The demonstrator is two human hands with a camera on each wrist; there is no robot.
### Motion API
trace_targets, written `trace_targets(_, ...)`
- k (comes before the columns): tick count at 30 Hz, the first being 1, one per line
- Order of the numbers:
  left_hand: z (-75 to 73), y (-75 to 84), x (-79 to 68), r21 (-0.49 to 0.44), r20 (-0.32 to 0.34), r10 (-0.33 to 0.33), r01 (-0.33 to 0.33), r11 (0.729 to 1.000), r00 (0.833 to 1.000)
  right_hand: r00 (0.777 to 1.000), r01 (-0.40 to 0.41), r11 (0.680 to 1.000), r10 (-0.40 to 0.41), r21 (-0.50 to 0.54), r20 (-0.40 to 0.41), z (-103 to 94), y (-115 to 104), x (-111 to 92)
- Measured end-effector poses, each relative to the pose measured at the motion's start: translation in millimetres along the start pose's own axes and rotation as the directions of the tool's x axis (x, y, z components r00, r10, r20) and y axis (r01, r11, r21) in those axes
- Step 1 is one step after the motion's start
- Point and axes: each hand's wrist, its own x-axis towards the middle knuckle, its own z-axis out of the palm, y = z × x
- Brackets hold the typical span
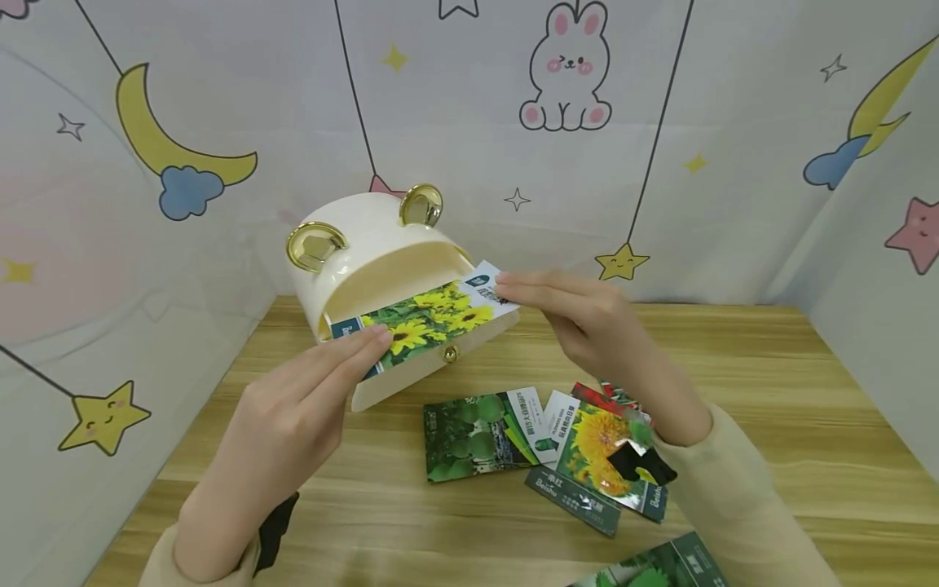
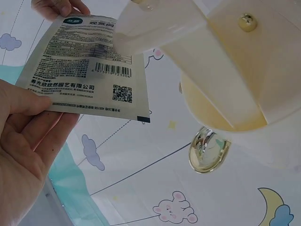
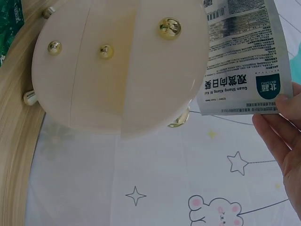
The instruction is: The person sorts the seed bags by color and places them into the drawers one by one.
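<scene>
A seed packet (image 1: 433,318) with yellow flowers on its front is stretched between both hands. My left hand (image 1: 293,408) pinches its left end, thumb on the printed back in the left wrist view. At the other end, the white end with the green logo, my right hand (image 1: 587,314) pinches a corner, as the right wrist view also shows. The packet overlaps the pulled-out drawer (image 1: 411,371) of a cream-white box (image 1: 359,220) in the head view. Gold ears top this box, and a gold knob (image 1: 451,353) sits on the drawer front. The inside of the drawer is mostly hidden.
On the wooden table (image 1: 411,530) lie a green-fruit seed packet (image 1: 477,436), an orange-flower packet (image 1: 597,444) overlapping others, and another green packet (image 1: 660,567) at the front edge of view. A printed white curtain (image 1: 469,122) stands behind the box.
</scene>
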Motion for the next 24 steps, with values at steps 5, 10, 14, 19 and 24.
trace_targets(5, 5.4, -11.4, -3.9, 0.002, 0.021, -0.024, 0.024, 1.0, 1.0, 0.999, -0.041, 0.999, 0.04, 0.022, 0.03, 10.4, 11.0, 1.2)
trace_targets(10, 11.4, -22.7, -7.4, -0.004, 0.05, -0.049, 0.049, 0.999, 0.998, 0.997, -0.056, 0.997, 0.052, 0.06, 0.059, 19.9, 20.9, 0.7)
trace_targets(14, 14.9, -30.3, -9.7, -0.004, 0.076, -0.069, 0.07, 0.998, 0.995, 0.997, -0.032, 0.998, 0.028, 0.052, 0.068, 25.6, 28.0, 1.4)
trace_targets(19, 18.8, -37.9, -13.0, 0.009, 0.101, -0.101, 0.101, 0.995, 0.99, 0.993, -0.058, 0.997, 0.053, 0.052, 0.106, 31.4, 34.5, 2.7)
trace_targets(24, 23.3, -44.2, -17.6, -0.003, 0.118, -0.143, 0.145, 0.989, 0.983, 0.98, -0.112, 0.991, 0.1, 0.065, 0.17, 39.0, 41.8, 2.2)
